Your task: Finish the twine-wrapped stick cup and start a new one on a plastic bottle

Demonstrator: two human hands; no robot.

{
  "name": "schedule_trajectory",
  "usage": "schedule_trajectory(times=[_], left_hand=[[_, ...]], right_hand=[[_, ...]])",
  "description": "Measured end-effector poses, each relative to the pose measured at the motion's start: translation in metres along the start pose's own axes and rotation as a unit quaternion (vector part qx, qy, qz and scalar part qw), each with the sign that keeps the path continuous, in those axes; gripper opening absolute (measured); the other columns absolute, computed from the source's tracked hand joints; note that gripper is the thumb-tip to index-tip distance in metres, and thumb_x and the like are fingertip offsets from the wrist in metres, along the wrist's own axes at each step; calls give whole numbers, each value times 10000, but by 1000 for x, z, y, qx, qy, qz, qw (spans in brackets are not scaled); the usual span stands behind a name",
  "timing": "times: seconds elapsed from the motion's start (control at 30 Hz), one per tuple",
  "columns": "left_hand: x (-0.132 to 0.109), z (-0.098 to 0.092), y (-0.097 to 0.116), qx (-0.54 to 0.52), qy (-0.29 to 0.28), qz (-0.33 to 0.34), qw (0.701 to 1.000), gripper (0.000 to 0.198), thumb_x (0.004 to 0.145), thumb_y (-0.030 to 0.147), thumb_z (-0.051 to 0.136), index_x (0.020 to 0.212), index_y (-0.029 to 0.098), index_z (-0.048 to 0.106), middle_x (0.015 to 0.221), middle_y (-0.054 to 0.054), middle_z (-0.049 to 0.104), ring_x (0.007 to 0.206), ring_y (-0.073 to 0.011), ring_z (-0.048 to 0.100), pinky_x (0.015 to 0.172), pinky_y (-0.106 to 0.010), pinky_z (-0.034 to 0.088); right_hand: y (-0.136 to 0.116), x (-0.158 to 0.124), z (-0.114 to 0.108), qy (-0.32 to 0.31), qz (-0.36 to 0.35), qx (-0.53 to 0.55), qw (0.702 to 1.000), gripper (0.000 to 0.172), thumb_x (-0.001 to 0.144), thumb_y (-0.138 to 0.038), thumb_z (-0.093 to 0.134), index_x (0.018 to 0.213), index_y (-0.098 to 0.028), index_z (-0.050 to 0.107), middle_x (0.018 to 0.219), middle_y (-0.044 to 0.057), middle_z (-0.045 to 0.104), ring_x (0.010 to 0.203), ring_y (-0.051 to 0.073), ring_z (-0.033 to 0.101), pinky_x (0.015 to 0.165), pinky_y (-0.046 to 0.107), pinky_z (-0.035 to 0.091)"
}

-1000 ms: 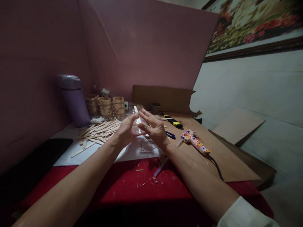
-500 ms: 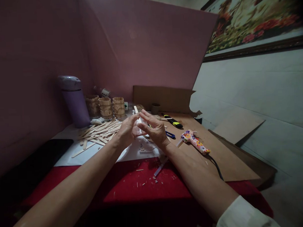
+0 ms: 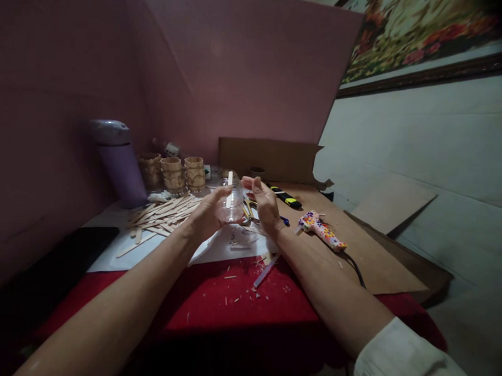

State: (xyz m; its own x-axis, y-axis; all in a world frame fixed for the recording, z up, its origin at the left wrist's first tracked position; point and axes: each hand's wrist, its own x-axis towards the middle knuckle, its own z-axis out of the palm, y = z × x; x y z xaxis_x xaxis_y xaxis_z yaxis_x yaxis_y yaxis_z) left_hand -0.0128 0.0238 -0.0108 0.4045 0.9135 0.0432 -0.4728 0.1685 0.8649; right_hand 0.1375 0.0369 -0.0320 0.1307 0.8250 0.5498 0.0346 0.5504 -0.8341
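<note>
My left hand [image 3: 209,214] is closed around a clear plastic bottle piece [image 3: 234,211], its thumb lying by a pale wooden craft stick [image 3: 229,190]. The stick runs lengthwise along the side of the clear plastic. To the right, my right hand [image 3: 266,205] is apart from the bottle piece, its fingers open and holding nothing that I can see. Scissors [image 3: 252,210] lie behind that hand, partly hidden by it. A heap of loose craft sticks [image 3: 165,215] rests left of my left hand.
A flower-patterned glue gun [image 3: 321,230] and a yellow-black utility knife [image 3: 290,199] lie on the cardboard [image 3: 373,266] at right. Several carved-looking wooden cups [image 3: 195,176] stand behind, beside a purple tumbler [image 3: 121,168]. A glue stick [image 3: 265,271] lies on the red cloth [image 3: 197,310].
My right hand has come off the craft stick and bottle piece and moved right, its fingers opening. My left hand still holds the bottle piece, and the stick shows fully now.
</note>
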Motion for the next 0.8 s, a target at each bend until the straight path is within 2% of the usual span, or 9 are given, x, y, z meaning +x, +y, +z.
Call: schedule_trajectory(times=[0.1, 0.2, 0.3, 0.43, 0.57, 0.7, 0.8], left_hand=[[0, -2, -2, 9, -51, -28, 998, 242, 814, 306, 669, 997, 149, 640, 781, -66, 666, 609, -174, 640, 558, -305, 576], [1, -3, -5, 22, -89, -43, 995, 271, 839, 331, 658, 1027, 136, 642, 799, -86, 679, 616, -182, 660, 541, -282, 559], [2, -4, -6, 21, -79, -50, 995, 300, 888, 368, 614, 1083, 143, 637, 866, -105, 702, 667, -199, 692, 612, -318, 594], [2, -3, -4, 11, -74, -70, 995, 312, 917, 368, 557, 1094, 123, 631, 884, -128, 713, 717, -229, 718, 704, -383, 618], [3, -3, -5, 13, -63, -101, 993, 253, 876, 284, 573, 1034, 91, 623, 875, -183, 724, 753, -257, 737, 755, -385, 611], [4, -5, -5, 17, -59, -97, 993, 236, 850, 240, 596, 1010, 69, 628, 895, -206, 728, 745, -248, 736, 781, -369, 604], [4, -7, -4, 5, -69, -97, 993, 272, 852, 259, 611, 1052, 75, 624, 917, -202, 730, 780, -262, 738, 811, -406, 597]], right_hand=[[0, 5, -3, -35, 51, 32, 998, 631, 716, -827, 599, 810, -215, 722, 803, 44, 716, 818, 213, 656, 786, 345, 486], [-2, 8, -6, -67, 76, 70, 992, 555, 648, -756, 725, 632, -207, 651, 616, -17, 587, 623, 141, 539, 659, 290, 432], [-4, 10, -9, -63, 89, 109, 988, 525, 578, -676, 815, 561, -201, 593, 580, -40, 519, 566, 107, 444, 599, 268, 370], [-6, 13, -13, -11, 95, 122, 988, 507, 559, -617, 841, 529, -197, 558, 570, -44, 486, 553, 95, 386, 568, 262, 312], [-5, 14, -15, 23, 81, 94, 992, 522, 596, -640, 808, 515, -200, 540, 565, -40, 479, 547, 95, 371, 569, 272, 303], [-4, 14, -15, 23, 73, 72, 994, 524, 619, -652, 788, 513, -202, 542, 555, -34, 499, 548, 98, 391, 594, 278, 328], [-3, 14, -15, 23, 77, 67, 995, 508, 624, -642, 786, 522, -208, 542, 543, -36, 498, 549, 104, 408, 602, 279, 346]])
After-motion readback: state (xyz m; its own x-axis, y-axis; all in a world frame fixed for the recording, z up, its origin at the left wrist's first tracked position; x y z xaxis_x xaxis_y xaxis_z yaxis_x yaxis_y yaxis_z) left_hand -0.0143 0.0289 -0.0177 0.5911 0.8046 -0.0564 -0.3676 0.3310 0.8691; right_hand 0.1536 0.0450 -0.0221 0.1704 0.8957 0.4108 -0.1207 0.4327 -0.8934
